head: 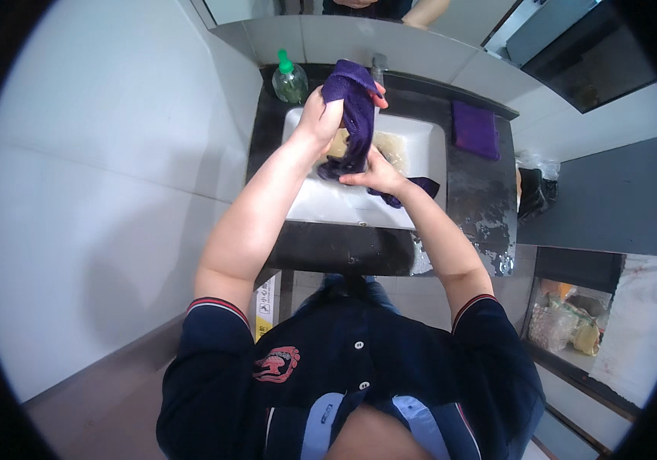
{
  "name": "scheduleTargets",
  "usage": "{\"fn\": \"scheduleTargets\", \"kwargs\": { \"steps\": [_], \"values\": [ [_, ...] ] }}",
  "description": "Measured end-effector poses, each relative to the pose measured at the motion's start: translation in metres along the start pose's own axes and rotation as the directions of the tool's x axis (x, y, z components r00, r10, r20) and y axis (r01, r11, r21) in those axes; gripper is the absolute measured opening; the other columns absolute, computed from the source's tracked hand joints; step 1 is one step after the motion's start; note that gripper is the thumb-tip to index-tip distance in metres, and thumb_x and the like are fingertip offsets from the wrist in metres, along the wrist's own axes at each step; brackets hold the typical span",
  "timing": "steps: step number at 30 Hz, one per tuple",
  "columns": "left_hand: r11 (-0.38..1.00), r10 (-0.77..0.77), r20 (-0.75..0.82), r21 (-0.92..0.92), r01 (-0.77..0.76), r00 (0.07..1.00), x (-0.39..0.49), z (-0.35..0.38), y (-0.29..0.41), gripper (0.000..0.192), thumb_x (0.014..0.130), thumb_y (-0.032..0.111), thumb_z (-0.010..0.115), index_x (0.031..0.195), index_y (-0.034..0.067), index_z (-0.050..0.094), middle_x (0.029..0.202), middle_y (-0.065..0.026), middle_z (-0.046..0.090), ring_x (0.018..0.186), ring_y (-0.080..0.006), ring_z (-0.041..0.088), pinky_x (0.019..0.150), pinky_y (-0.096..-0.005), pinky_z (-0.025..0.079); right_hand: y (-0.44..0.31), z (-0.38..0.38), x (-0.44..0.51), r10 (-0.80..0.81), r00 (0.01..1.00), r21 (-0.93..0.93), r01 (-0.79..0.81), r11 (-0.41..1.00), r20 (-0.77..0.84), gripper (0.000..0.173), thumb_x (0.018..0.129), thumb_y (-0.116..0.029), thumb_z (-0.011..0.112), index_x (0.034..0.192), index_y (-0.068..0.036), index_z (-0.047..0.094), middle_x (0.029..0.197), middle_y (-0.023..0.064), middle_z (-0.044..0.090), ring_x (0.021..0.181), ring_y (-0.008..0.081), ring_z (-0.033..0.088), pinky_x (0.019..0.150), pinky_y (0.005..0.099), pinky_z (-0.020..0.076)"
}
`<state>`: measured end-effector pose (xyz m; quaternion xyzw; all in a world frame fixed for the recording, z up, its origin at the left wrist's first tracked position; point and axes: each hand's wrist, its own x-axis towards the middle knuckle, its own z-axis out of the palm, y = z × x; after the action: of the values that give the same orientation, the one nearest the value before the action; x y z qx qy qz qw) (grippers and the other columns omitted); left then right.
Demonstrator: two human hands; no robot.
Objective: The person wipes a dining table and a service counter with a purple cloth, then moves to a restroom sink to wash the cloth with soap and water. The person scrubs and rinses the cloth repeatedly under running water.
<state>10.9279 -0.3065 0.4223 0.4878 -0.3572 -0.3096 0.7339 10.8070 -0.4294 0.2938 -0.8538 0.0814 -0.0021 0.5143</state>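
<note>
A wet purple cloth [359, 123] hangs in folds over the white sink basin [433, 144]. My left hand [328, 118] grips its upper part, the fingertips showing past the cloth's right side near the faucet [379, 62]. Lower down, my right hand [379, 172] closes around the hanging part, thumb toward the left. Beneath my right wrist lies more dark purple cloth [423, 186]; whether it belongs to the same piece cannot be told. Cloudy, foamy water [393, 146] stands in the basin, partly hidden by the hands and cloth.
A clear pump bottle with a green top [290, 80] stands at the counter's back left. A folded purple cloth [475, 131] lies on the wet black countertop [478, 190] at right. Left is a wall; bags [538, 184] and a shelf holding plastic bags [564, 325] are to the right.
</note>
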Motion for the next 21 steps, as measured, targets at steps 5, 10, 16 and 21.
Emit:
{"fn": "scheduleTargets", "kwargs": {
  "steps": [5, 10, 16, 21],
  "values": [
    [1.0, -0.027, -0.174, -0.018, 0.024, 0.984, 0.014, -0.028, -0.013, 0.049, 0.1, 0.039, 0.029, 0.114, 0.0, 0.055, 0.105, -0.0148, 0.064, 0.099, -0.0217, 0.062, 0.088, -0.035, 0.049, 0.028, -0.022, 0.032, 0.209, 0.973, 0.239, -0.179, 0.954, -0.102, 0.026, 0.085, -0.017, 0.061, 0.106, -0.001, 0.058, 0.083, 0.0045, 0.065, 0.079, 0.0117, 0.061, 0.076, 0.026, 0.0474],
    [0.876, -0.463, -0.495, -0.132, 0.463, 0.736, 0.013, -0.093, -0.142, 0.035, 0.095, 0.029, 0.047, 0.114, 0.001, 0.055, 0.1, -0.0091, 0.063, 0.092, -0.0203, 0.061, 0.079, -0.035, 0.052, 0.092, -0.054, 0.057, 0.215, 0.959, -0.212, -0.253, 0.944, -0.186, 0.035, 0.078, -0.019, 0.066, 0.109, -0.004, 0.058, 0.093, 0.0143, 0.065, 0.086, 0.0256, 0.062, 0.079, 0.0336, 0.0476],
    [0.331, -0.664, -0.263, 0.736, 0.59, 0.7, -0.039, -0.065, -0.301, 0.028, 0.08, 0.025, 0.062, 0.099, 0.004, 0.064, 0.094, -0.0135, 0.063, 0.088, -0.0285, 0.061, 0.078, -0.0399, 0.051, 0.167, 0.001, 0.087, 0.393, 0.879, -0.577, -0.474, 0.666, -0.268, 0.045, 0.075, -0.019, 0.066, 0.119, -0.014, 0.058, 0.112, 0.0149, 0.062, 0.107, 0.0299, 0.059, 0.093, 0.0397, 0.0465],
    [0.132, -0.495, -0.152, 0.96, 0.247, 0.855, -0.067, -0.019, -0.304, 0.03, 0.077, 0.033, 0.067, 0.097, 0.011, 0.067, 0.104, -0.0101, 0.064, 0.119, -0.031, 0.049, 0.099, -0.0391, 0.041, 0.172, 0.021, 0.08, 0.381, 0.915, -0.723, -0.175, 0.669, 0.132, 0.051, 0.074, -0.029, 0.068, 0.121, -0.013, 0.056, 0.11, 0.0159, 0.063, 0.103, 0.033, 0.06, 0.088, 0.0417, 0.0483]
  ]
}}
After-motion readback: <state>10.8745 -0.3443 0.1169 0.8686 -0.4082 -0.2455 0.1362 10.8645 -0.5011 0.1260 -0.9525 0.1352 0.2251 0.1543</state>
